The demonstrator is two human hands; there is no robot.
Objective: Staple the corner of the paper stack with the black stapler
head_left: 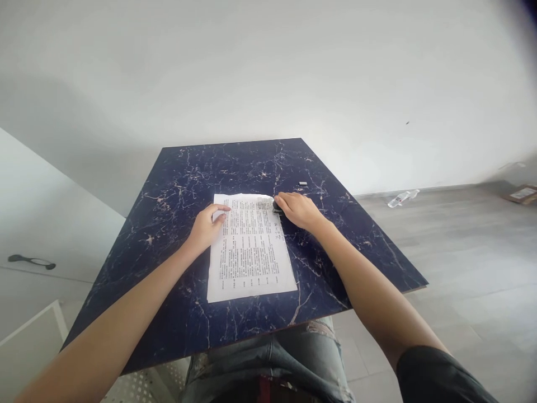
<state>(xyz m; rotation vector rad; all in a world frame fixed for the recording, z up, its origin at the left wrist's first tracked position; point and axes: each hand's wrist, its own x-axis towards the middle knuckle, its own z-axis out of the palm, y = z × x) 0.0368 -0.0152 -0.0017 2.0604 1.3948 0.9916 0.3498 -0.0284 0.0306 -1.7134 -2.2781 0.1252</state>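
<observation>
A stack of printed paper sheets (251, 252) lies on the dark blue marbled table (176, 179), with its top edge slightly curled. My left hand (206, 226) rests at the upper left edge of the sheets, index finger stretched over the print and thumb apart from it. At the upper right corner, my right hand (300, 210) is closed over a small black stapler (276, 206). Only the stapler's front end shows, at the paper's edge; the palm and fingers hide the rest. A small grey block, like a strip of staples (302, 183), sits just beyond my right hand.
The table's far edge faces a white wall (268, 73). A white cabinet with a dark handle (32, 261) stands at the left. On the grey floor at the right lie a clear plastic item (403, 198) and a cardboard box (522, 193). My legs are under the near edge.
</observation>
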